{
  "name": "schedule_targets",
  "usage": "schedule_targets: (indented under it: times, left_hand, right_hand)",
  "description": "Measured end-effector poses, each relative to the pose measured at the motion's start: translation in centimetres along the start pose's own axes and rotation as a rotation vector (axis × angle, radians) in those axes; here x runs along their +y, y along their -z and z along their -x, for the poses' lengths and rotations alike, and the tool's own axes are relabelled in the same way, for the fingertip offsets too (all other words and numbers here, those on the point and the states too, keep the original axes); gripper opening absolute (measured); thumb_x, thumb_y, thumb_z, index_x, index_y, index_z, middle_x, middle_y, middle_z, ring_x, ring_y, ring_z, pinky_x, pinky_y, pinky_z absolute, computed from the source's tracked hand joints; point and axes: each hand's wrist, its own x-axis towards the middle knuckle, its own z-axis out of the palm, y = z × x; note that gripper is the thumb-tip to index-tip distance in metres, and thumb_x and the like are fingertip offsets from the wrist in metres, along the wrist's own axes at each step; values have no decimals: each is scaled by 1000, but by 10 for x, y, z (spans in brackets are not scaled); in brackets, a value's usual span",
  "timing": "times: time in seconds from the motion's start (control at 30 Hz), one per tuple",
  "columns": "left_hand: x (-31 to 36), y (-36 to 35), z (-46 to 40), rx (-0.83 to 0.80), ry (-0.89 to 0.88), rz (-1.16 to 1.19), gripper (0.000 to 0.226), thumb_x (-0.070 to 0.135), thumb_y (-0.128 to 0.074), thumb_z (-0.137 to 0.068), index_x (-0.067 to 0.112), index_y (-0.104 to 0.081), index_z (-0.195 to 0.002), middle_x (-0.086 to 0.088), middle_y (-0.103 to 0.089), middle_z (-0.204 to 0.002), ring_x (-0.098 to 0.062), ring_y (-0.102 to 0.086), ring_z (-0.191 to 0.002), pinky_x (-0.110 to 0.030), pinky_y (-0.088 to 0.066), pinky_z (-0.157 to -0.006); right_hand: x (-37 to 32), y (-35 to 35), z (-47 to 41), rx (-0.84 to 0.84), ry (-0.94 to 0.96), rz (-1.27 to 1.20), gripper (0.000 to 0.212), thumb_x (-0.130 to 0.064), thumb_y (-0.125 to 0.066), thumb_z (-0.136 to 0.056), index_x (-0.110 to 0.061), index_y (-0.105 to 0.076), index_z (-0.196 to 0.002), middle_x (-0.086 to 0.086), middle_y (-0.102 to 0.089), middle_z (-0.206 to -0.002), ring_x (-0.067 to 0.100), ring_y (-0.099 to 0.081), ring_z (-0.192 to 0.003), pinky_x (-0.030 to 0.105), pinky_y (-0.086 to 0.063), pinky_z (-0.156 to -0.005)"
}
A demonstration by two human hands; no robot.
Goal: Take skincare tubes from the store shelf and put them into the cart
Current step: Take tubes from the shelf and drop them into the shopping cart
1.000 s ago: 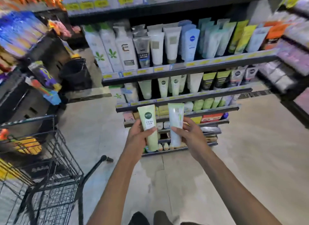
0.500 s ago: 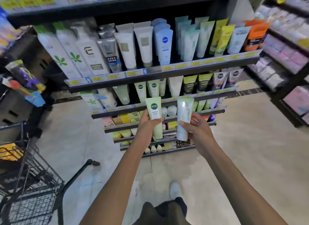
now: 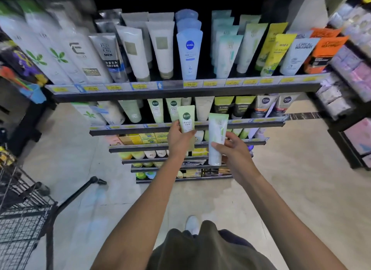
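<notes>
We note the left hand (image 3: 178, 141) grasping a flat pale-green tube (image 3: 187, 120), and the right hand (image 3: 233, 152) grasping a glossy white-green tube (image 3: 216, 137), both mid-frame before the shelf (image 3: 180, 93).

Pale green tube (image 3: 187, 120) with dark round logo, upright, cap end down, centre of frame, held before the second shelf. White-and-green tube (image 3: 216, 139) just right of it, upright, slightly lower, cap down. Black wire cart (image 3: 22, 213) at lower left, well apart from both tubes.
</notes>
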Motion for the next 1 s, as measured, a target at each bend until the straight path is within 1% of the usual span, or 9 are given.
schedule_targets:
  times: [0.13,0.23,0.33,0.47,0.53,0.67,0.77,0.87,1.0]
  left_hand:
    - [7,-16,-14,73,-57,-62,34,10,-79,-85,17,-58,-110,4,-71,-103,-9,-67,-88,-19,-53,-70]
    - [8,-25,-28,101,-100,-118,34,14,-79,-86,17,-60,-115,6,-67,-104,-7,-64,-89,-26,-52,-78]
    - [6,-33,-40,151,-111,-173,55,24,-80,-87,13,-57,-136,-2,-55,-127,-17,-58,-112,-30,-48,-100]
    - [8,-41,-52,192,-134,-157,64,25,-77,-90,10,-49,-146,-4,-51,-139,-18,-53,-125,-33,-42,-111]
    - [7,-44,-59,225,-157,-172,57,27,-77,-89,10,-54,-139,-4,-55,-133,-20,-58,-119,-40,-49,-106]
    - [5,-50,-69,270,-185,-194,51,26,-78,-88,7,-56,-130,-4,-59,-124,-23,-61,-112,-44,-54,-98]
    - [2,-55,-70,297,-231,-249,52,23,-75,-91,4,-53,-133,-7,-57,-127,-25,-57,-116,-38,-49,-99]
    - [-3,-61,-71,326,-234,-236,55,24,-73,-92,7,-48,-138,-7,-56,-135,-27,-53,-125,-44,-48,-104]
    - [-4,-68,-73,379,-271,-259,53,21,-73,-92,8,-48,-137,-9,-56,-133,-28,-54,-123,-44,-49,-102]
  right_hand:
    - [-8,8,-15,-32,-24,9,38,-4,-74,-90,-13,-62,-126,5,-78,-107,24,-75,-97,37,-60,-78]
    - [-13,14,-25,-44,-42,16,40,-5,-75,-90,-12,-62,-127,5,-78,-109,27,-75,-100,39,-60,-78]
    - [-16,21,-34,-54,-52,38,37,-5,-74,-90,-16,-63,-124,0,-79,-102,26,-75,-97,40,-60,-75]
    - [-17,29,-43,-60,-64,67,39,-5,-74,-90,-17,-63,-125,2,-78,-106,26,-75,-98,41,-60,-77]
    - [-17,33,-46,-68,-65,85,41,-6,-75,-90,-16,-62,-127,4,-78,-109,26,-75,-99,40,-60,-77]
    - [-18,40,-51,-80,-70,105,39,-6,-75,-90,-18,-63,-125,3,-78,-106,25,-75,-98,36,-59,-74]
    - [-18,42,-54,-89,-73,118,39,-6,-76,-90,-20,-63,-124,3,-78,-106,23,-75,-97,35,-58,-72]
    - [-16,44,-56,-90,-81,126,39,-6,-76,-89,-22,-63,-123,2,-78,-107,22,-75,-97,36,-58,-73]
    - [-13,46,-58,-96,-86,148,40,-6,-77,-89,-20,-63,-124,4,-78,-108,26,-74,-101,45,-59,-82]
